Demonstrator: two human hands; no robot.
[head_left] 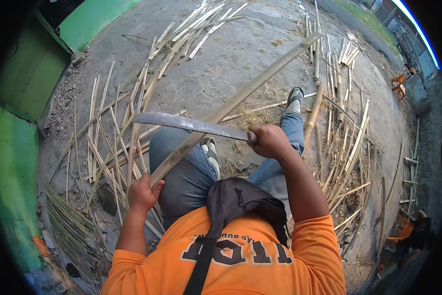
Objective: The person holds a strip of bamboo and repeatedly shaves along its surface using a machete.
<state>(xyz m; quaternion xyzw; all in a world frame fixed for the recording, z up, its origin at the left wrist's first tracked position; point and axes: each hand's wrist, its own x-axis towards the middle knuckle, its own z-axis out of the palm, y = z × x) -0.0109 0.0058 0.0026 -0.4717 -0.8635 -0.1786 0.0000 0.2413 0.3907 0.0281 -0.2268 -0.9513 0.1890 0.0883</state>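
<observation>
Head view, starting at the far left: I see a green wall (pixel 19 162) curving along the edge, and at its foot a near-left stack of thin bamboo slats (pixel 71 228) lying flat on the concrete ground (pixel 231 54). Loose split bamboo strips (pixel 117 132) fan out across the ground just right of that. My left hand (pixel 142 192) is clenched around the near end of a long bamboo pole (pixel 231 105), which slants from that grip up and away to the far right. Across the pole lies the blade of a machete (pixel 191 125), its curved tip pointing left and its edge meeting the pole about where it passes over my left knee. My right hand (pixel 269 141) is closed tight on the machete's handle, just right of the pole. Below it I see my jeans (pixel 181 172), a dark sling bag (pixel 240 199) on my chest and my orange shirt (pixel 260 255). Further right, more bamboo strips and poles (pixel 344 142) lie scattered, with orange chairs (pixel 399 81) at the far right.
</observation>
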